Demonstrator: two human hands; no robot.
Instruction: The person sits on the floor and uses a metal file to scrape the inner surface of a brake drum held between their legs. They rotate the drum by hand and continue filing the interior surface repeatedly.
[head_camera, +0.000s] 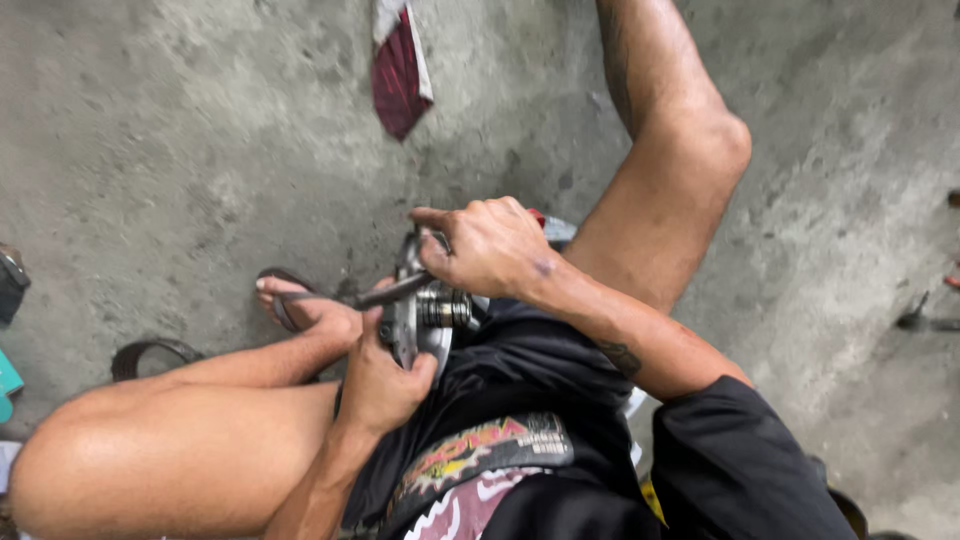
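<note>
- Concrete floor (200, 150) below, stained grey.
- I see the left hand (385, 385) clamped on a round metal hub (420, 315), held between the knees.
- Right hand (490, 250) closed around a thin rod (385, 293) (crossing the hub).
- Red rag (400, 65) lies well beyond.

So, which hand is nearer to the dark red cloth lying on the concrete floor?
Right. The right hand is just below the dark red cloth; the left hand grips the round metal part lower down.
</note>
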